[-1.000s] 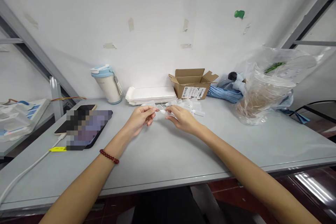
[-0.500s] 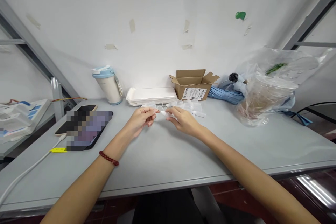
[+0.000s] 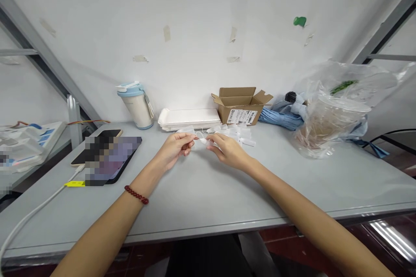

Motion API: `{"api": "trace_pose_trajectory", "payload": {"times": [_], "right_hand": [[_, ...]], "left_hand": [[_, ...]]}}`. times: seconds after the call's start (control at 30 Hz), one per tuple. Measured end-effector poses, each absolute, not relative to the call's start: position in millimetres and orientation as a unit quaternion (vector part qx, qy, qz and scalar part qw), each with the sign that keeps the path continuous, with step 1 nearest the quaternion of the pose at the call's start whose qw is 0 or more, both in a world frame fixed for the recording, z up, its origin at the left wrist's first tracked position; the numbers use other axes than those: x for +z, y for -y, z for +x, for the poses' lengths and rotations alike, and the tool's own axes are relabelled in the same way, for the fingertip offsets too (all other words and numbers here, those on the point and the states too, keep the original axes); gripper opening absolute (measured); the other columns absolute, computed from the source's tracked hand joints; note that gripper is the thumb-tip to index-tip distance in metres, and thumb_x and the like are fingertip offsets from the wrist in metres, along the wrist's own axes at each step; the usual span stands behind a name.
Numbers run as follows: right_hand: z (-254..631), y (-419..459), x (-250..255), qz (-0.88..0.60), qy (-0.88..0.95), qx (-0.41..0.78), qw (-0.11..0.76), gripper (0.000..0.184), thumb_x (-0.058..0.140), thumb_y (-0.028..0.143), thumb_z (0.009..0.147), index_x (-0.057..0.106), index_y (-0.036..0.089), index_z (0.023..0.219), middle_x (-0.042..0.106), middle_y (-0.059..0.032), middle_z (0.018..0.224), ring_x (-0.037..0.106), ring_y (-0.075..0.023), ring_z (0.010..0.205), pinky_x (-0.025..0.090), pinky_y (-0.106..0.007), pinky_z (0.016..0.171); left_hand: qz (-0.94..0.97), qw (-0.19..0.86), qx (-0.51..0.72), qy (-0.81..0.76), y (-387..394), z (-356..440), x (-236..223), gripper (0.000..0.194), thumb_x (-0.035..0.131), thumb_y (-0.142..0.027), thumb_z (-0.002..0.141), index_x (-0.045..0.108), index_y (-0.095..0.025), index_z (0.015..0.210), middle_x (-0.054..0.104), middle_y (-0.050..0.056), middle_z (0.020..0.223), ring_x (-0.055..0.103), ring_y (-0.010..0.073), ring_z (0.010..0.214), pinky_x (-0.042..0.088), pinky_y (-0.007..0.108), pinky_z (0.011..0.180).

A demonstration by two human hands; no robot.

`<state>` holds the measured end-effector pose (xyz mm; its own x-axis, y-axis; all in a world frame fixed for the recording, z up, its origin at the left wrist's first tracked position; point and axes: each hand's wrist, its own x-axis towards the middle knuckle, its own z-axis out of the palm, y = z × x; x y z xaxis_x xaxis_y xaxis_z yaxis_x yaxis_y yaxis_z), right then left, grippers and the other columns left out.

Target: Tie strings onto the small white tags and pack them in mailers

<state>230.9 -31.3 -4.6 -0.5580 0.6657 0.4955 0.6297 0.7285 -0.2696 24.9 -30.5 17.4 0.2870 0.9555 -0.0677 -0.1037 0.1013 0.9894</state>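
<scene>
Near the back middle of the table, my right hand [image 3: 225, 149] is closed around a small translucent plastic bottle [image 3: 209, 143], its white nozzle end pointing left. My left hand [image 3: 178, 147] sits just to its left, thumb and forefinger pinched at that end. What the left fingertips hold is too small to make out; a thin white loop [image 3: 200, 133] shows between the hands. Behind and right of my right hand lie several similar small translucent bottles [image 3: 248, 142]. Another translucent piece [image 3: 186, 130] lies behind my left fingers, partly hidden.
Against the wall stand a tumbler [image 3: 138, 108], a stack of white flat trays [image 3: 191, 117] and an open cardboard box [image 3: 242, 112]. To the right are blue cloth [image 3: 281, 117] and a bagged cup [image 3: 338, 117]. Two phones [image 3: 113, 162] and a white cable [image 3: 35, 207] lie left.
The view has shifted slightly, so everything sits a little further right and lower. Both hands keep nearly the same pose at the small bottle.
</scene>
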Motion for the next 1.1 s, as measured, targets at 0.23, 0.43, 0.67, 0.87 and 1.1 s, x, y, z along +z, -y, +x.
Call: {"api": "trace_pose_trajectory", "payload": {"times": [0.23,0.43,0.67,0.87,1.1], "right_hand": [[228.7,33.7,-4.4,-0.37,0.878,0.022,0.302,0.023,0.042,0.028,0.094,0.052,0.015,0.11,0.063,-0.0118,0.097,0.06,-0.0209,0.083,0.045,-0.031,0.069],[226.4,35.3,-5.7,-0.366,0.875,0.015,0.317,0.024,0.04,0.029,0.094,0.052,0.015,0.11,0.063,-0.0109,0.093,0.059,-0.0191,0.076,0.044,-0.03,0.066],[226.5,35.6,-6.1,-0.366,0.875,0.023,0.315,0.023,0.039,0.029,0.095,0.051,0.015,0.11,0.063,-0.0112,0.094,0.059,-0.0188,0.078,0.044,-0.03,0.067],[227.2,35.3,-6.7,-0.375,0.871,0.014,0.318,0.023,0.04,0.03,0.095,0.051,0.017,0.11,0.063,-0.0099,0.092,0.059,-0.0187,0.078,0.043,-0.029,0.066],[226.8,37.9,-4.3,-0.377,0.875,0.023,0.302,0.024,0.039,0.029,0.095,0.052,0.015,0.109,0.063,-0.0108,0.096,0.059,-0.0184,0.078,0.043,-0.029,0.067]], "left_hand": [[0.509,0.62,0.433,-0.411,30.7,24.6,16.8,0.023,0.069,-0.033,0.072,0.068,-0.011,0.081,0.049,-0.002,0.06,0.038,0.0044,0.046,0.029,0.02,0.046],[0.501,0.632,0.438,-0.397,30.4,24.1,17.0,0.022,0.069,-0.032,0.073,0.069,-0.01,0.08,0.048,-0.002,0.06,0.038,0.0047,0.047,0.03,0.021,0.045],[0.502,0.631,0.435,-0.4,29.9,24.1,19.1,0.019,0.068,-0.029,0.072,0.069,-0.01,0.076,0.048,-0.002,0.06,0.038,0.0052,0.048,0.029,0.02,0.044],[0.507,0.622,0.433,-0.41,30.7,25.4,19.2,0.02,0.067,-0.03,0.072,0.07,-0.011,0.077,0.049,-0.001,0.06,0.039,0.0062,0.05,0.03,0.021,0.045],[0.502,0.625,0.433,-0.412,31.4,25.8,20.4,0.02,0.068,-0.029,0.072,0.069,-0.01,0.075,0.048,-0.002,0.06,0.038,0.0047,0.048,0.029,0.02,0.044]]}}
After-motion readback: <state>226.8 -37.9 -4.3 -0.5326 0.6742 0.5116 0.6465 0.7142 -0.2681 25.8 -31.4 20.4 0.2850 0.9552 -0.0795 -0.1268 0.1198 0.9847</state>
